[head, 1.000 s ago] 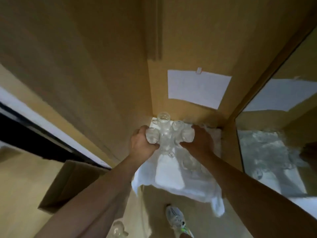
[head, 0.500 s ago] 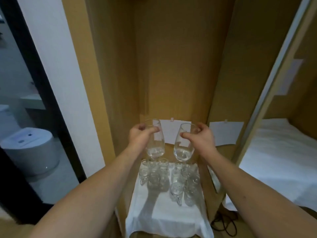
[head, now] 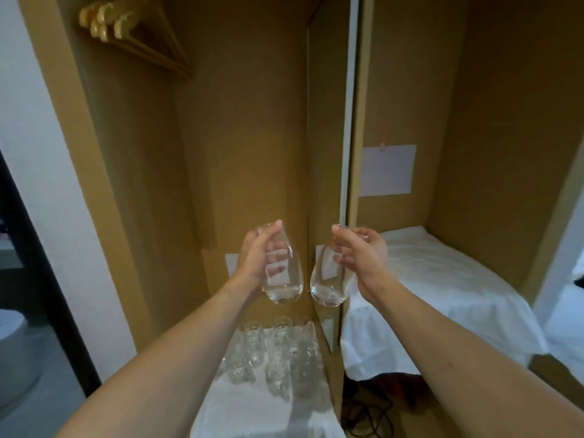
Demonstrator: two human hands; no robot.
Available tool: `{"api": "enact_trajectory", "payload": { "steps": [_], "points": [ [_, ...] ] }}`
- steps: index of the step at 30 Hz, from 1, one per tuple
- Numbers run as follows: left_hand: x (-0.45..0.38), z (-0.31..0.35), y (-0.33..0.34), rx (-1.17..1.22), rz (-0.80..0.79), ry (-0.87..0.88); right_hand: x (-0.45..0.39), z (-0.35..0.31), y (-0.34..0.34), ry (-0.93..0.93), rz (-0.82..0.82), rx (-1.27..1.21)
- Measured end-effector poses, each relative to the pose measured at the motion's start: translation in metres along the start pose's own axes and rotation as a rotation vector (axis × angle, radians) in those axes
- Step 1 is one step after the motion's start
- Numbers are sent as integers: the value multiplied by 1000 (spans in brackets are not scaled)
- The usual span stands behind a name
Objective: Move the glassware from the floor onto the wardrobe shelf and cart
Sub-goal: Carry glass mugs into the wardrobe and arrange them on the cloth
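Glasses, two, clear, rounded at the base, held up in the air side by side inside the open wardrobe [head: 240, 128], bases nearly touching, rims upward. Left glass [head: 281, 273]: gripped by the left hand [head: 257, 257], thumb along the near rim, fingers curled round the far side and visible through the wall. Right glass [head: 328, 279]: gripped by the right hand [head: 360, 254] in the same way, fingers wrapped round the upper body, tilted slightly to the right. Small glasses [head: 275, 358]: a cluster, clear, standing close together below the hands on a white cloth [head: 252, 409], exact count not readable. White cloth: spread over a low surface at the wardrobe's bottom, front edge hanging toward the camera. Hangers [head: 126, 30]: wooden, several, bunched at upper left inside the wardrobe. Paper sheet [head: 231, 263]: white, fixed low on the back panel, mostly hidden behind the left hand. Mirror [head: 458, 153]: on the right, beside the wardrobe's opening, showing a reflected paper sheet and white cloth. Cable [head: 369, 415]: dark, coiled on the floor at the foot of the mirror. Doorway [head: 19, 279]: dark-framed, far left, with a pale rounded fixture low behind it.
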State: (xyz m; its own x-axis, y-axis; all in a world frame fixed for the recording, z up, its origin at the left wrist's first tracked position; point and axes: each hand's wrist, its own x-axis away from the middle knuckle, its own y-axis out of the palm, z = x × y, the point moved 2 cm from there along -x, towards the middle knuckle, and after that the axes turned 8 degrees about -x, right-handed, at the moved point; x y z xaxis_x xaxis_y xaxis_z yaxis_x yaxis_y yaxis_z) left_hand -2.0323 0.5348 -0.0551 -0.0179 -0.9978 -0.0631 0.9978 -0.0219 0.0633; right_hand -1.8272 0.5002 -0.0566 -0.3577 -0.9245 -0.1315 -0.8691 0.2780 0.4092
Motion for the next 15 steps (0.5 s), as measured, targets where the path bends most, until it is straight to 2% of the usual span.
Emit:
{"api": "enact_trajectory", "payload": {
  "steps": [9,15],
  "points": [
    [46,-19,170,100,-145,-112,16,-72,-160,-54,69,196],
    [67,-27,260,61,-149,-151,17,-100,-242,-42,118,252]
  ]
}}
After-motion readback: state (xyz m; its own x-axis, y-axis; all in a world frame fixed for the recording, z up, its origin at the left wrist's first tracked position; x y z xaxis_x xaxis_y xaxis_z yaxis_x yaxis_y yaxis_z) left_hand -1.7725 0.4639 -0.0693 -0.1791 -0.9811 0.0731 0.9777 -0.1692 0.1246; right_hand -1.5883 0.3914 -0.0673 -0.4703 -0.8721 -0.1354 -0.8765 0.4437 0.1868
